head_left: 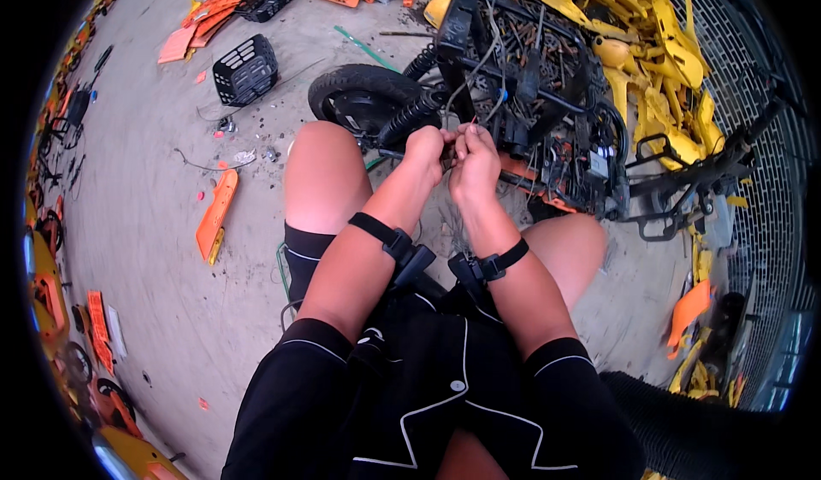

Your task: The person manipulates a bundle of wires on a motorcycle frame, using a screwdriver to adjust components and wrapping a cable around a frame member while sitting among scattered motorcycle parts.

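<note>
My left hand (427, 148) and my right hand (475, 157) are close together in front of a stripped scooter frame (530, 61). The left hand's fingers are curled into a closed grip; what they hold, if anything, is hidden. My right hand is closed too, its fingertips pinched on a thin wire with a bit of red showing. A grey cable (489, 51) runs down the frame toward the hands. Left of them are a black wheel (363, 95) and a coil-spring shock absorber (410, 114). Loose thin wires hang below the hands.
A black basket (245, 70) and an orange panel (219, 211) lie on the concrete floor to the left. Yellow body panels (671, 70) are heaped at the right, beside a mesh wall (753, 70). Black metal bars (684, 181) stick out right of the frame.
</note>
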{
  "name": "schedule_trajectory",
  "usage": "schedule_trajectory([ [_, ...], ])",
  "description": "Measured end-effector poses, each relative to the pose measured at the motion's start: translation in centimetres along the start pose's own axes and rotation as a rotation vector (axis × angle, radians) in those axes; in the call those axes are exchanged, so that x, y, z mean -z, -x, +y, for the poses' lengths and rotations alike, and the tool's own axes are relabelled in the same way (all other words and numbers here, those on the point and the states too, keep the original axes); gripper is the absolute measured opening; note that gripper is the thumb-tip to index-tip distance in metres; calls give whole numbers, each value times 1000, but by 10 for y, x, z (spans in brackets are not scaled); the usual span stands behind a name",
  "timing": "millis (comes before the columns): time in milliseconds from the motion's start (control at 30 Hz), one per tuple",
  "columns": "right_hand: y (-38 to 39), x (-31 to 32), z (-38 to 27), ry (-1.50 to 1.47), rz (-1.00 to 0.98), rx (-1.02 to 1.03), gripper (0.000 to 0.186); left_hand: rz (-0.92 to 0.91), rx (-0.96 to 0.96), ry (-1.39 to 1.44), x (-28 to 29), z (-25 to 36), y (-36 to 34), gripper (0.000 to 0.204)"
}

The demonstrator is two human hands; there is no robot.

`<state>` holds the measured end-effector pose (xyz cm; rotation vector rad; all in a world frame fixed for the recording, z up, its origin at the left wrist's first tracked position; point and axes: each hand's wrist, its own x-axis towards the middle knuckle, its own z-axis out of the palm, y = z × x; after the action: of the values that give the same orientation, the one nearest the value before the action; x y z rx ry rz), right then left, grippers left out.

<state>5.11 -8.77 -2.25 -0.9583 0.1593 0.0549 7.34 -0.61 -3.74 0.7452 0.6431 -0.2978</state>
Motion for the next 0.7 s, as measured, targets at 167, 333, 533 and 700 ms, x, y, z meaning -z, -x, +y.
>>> schedule_trajectory([
  [167,-2,-5,9,17,-9,-13,19,54,35,190,5,2,-22,17],
  [333,8,-18,14,-14,7,-41,20,112,93,155,17,14,-18,15],
  [533,18,-21,21,-99,-112,-71,17,239,15,324,24,24,-4,17],
  [700,38,-40,14,-53,-123,-58,17,289,-51,371,32,37,9,16],
])
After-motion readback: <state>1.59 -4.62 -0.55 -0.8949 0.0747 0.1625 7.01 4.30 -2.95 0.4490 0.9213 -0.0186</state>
